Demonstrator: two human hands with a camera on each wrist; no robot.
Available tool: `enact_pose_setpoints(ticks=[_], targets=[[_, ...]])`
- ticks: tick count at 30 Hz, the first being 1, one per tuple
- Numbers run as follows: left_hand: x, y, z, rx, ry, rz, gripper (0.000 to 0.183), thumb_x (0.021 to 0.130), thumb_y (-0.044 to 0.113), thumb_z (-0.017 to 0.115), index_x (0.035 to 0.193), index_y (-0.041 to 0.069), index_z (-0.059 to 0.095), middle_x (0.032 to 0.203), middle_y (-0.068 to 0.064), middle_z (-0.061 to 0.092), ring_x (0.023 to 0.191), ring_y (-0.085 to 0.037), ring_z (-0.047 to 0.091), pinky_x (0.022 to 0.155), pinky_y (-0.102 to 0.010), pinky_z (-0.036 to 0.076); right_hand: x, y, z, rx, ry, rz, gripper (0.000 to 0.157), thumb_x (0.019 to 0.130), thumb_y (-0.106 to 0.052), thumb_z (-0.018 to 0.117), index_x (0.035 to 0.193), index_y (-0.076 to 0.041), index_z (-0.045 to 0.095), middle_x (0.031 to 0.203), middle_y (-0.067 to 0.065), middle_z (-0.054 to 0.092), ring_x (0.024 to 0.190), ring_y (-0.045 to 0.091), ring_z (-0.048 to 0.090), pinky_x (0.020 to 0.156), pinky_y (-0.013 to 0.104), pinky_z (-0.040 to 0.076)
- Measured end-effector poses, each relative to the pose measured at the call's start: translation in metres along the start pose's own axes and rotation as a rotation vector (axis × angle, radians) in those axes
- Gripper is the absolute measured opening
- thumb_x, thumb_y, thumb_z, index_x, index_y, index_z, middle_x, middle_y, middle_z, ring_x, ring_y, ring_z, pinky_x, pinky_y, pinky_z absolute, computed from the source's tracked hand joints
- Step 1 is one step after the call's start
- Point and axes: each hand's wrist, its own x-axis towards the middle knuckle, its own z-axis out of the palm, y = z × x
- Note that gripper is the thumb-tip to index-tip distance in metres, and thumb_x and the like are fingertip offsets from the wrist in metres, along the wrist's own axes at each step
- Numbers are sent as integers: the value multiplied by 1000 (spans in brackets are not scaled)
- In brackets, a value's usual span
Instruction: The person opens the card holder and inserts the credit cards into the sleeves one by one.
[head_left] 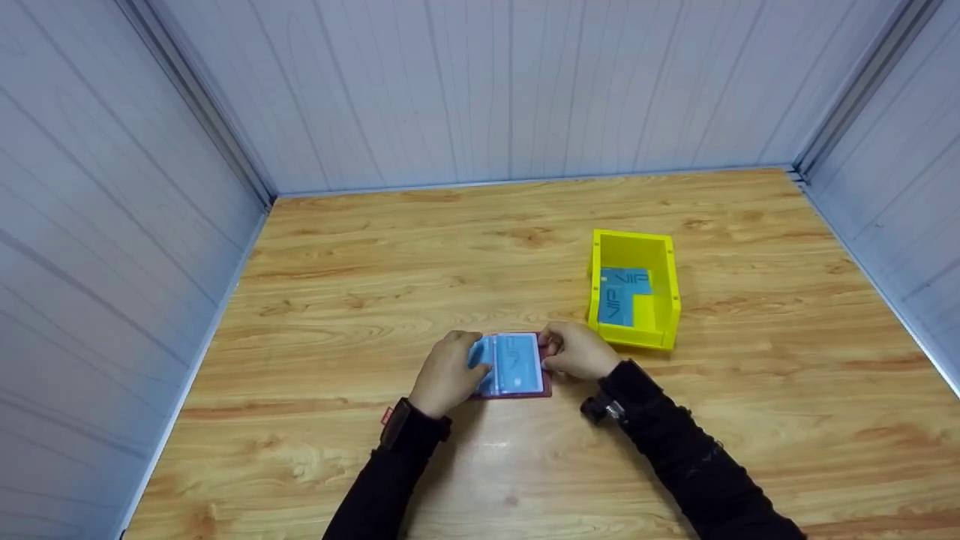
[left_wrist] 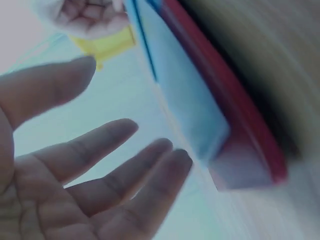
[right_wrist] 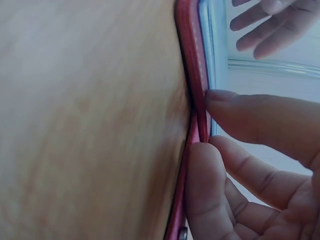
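The red card holder (head_left: 494,375) lies open on the tabletop (head_left: 360,262). At its three o'clock the right hand (head_left: 583,351) pinches the edge, presumably steadying it; at nine the left hand (head_left: 448,371) is spread wide. A yellow bin (head_left: 634,251) sits at two, likely for easy reach.

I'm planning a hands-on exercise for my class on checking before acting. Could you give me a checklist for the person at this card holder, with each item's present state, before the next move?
1. Card holder open, pages facing up: ok.
2. Right hand gripping the holder's right edge: ok.
3. Left hand gripping the holder too: not ok; its fingers are spread.
4. Blue card showing on the right page: ok.
5. Left page fully visible: not ok; the left hand partly covers it.
6. Number of cards in the whole holder: cannot tell; only the open pages show.
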Motion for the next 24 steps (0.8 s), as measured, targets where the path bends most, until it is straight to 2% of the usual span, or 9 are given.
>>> enact_pose_setpoints(ticks=[5, 11, 17, 24], targets=[[0, -6, 1, 43, -46, -8, 57, 81, 14, 76, 131, -7, 57, 134, -29, 54, 123, -44, 53, 104, -53, 44, -1, 0, 0, -4, 5, -1, 27, 79, -2, 73, 103, -2, 63, 81, 7, 60, 58, 12, 53, 51, 23, 44], [-1, -8, 3, 139, -38, 7, 48, 76, 15, 77, 117, -6, 66, 132, -26, 56, 117, -45, 55, 98, -53, 47, -2, 0, 1, -10, 16, -42, 26, 78, -2, 73, 102, 0, 63, 79, 6, 60, 57, 11, 51, 51, 23, 44], [0, -6, 6, 175, -75, -36, 53, 78, 21, 79, 123, -4, 64, 136, -24, 54, 121, -42, 53, 99, -52, 47, -1, 0, 1, -16, 7, -36, 25, 80, -4, 73, 103, -1, 63, 78, 6, 59, 54, 11, 52, 50, 23, 44], [0, -5, 6, 200, -69, -26, 55, 76, 23, 80, 122, -4, 64, 135, -24, 55, 118, -40, 54, 96, -51, 49, -7, -10, -9, -65, 22, -33, 19, 87, -19, 71, 102, -8, 67, 86, 4, 62, 74, 15, 54, 66, 27, 44]])
